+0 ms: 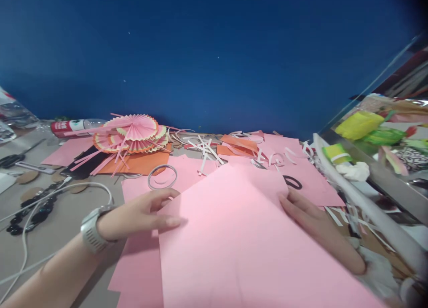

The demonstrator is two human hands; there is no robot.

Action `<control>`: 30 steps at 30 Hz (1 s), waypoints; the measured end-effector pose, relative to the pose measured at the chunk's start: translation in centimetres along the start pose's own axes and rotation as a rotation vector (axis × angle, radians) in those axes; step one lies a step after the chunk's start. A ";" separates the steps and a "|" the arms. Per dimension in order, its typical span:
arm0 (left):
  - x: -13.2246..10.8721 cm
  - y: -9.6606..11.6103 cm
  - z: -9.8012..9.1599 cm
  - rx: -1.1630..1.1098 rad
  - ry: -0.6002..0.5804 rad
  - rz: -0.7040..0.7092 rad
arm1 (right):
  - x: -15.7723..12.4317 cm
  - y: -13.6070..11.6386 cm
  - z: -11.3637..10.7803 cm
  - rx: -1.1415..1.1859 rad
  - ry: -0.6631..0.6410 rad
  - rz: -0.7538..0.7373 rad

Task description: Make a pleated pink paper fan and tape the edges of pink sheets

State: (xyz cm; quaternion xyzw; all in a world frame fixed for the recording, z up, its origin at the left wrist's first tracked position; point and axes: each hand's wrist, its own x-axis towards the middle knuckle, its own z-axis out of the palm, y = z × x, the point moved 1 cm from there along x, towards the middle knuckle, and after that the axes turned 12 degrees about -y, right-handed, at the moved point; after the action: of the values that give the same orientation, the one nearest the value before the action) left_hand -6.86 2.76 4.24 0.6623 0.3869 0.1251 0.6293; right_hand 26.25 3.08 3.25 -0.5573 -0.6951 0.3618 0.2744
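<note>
A large pink paper sheet (234,236) is lifted toward me above more pink sheets on the table. My left hand (143,212), with a white watch on the wrist, pinches the sheet's left edge between thumb and fingers. My right hand (314,223) grips the sheet's right edge, its fingers partly behind the paper. A clear tape ring (162,176) lies just beyond my left hand.
Folded pink and orange paper fans (133,132) are stacked at the back left on orange paper (140,163). White paper strips (203,149) litter the middle. A white cable (60,192), black scissors (10,160) and a bottle (70,126) lie left. Colourful clutter (374,134) fills the right.
</note>
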 end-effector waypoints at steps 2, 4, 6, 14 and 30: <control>0.2 -0.1 -0.7 0.189 0.136 -0.047 | 0.0 0.4 0.5 0.062 -0.104 0.051; 0.5 -0.2 -1.0 0.345 0.314 -0.053 | 0.0 0.5 1.0 0.026 -0.186 0.069; 0.9 -0.3 -0.7 0.465 0.420 -0.057 | -0.1 0.1 1.7 -0.076 -0.237 0.037; 2.4 -0.2 1.6 0.534 0.345 -0.035 | -0.7 -0.8 4.3 -0.280 -0.213 -0.098; 3.6 0.0 6.8 0.370 0.138 0.097 | 0.2 -3.7 7.0 -0.377 -0.478 -0.319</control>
State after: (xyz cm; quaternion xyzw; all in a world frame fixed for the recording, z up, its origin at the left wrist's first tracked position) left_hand -0.02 0.20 1.87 0.7743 0.4133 0.1272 0.4621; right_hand 18.59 1.50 2.12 -0.3819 -0.8729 0.2998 0.0490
